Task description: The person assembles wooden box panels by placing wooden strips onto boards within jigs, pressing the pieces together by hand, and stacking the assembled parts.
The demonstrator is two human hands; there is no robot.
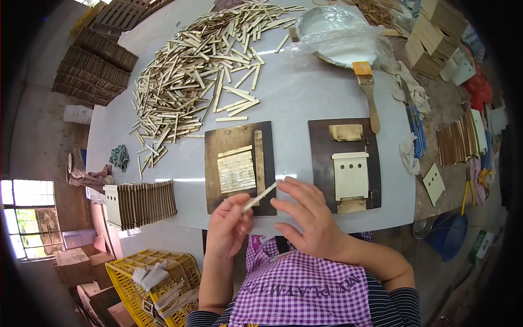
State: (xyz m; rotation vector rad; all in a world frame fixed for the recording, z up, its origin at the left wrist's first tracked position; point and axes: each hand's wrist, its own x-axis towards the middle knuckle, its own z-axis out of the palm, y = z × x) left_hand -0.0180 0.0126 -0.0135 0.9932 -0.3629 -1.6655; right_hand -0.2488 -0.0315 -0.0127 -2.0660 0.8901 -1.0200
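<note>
A thin pale wooden strip (pixel 260 197) is pinched at its lower end between the thumb and fingers of my left hand (pixel 231 222). My right hand (pixel 308 220) has its fingers apart, the fingertips beside the strip's upper end; whether they touch it I cannot tell. Just beyond my left hand lies a dark wooden board (pixel 229 136) with a row of similar strips (pixel 237 170) laid side by side on it. Past my right hand, a second dark board (pixel 321 163) carries a pale panel (pixel 350 180) with three holes and a strip along its top edge.
A large heap of loose strips (pixel 190 76) covers the table's far left. A plastic-covered basin (pixel 346 35) and a brush (pixel 368 92) are at the far right. Stacked slatted panels (pixel 144 201) stand left, above a yellow crate (pixel 128 278). More panels (pixel 457 139) stand right.
</note>
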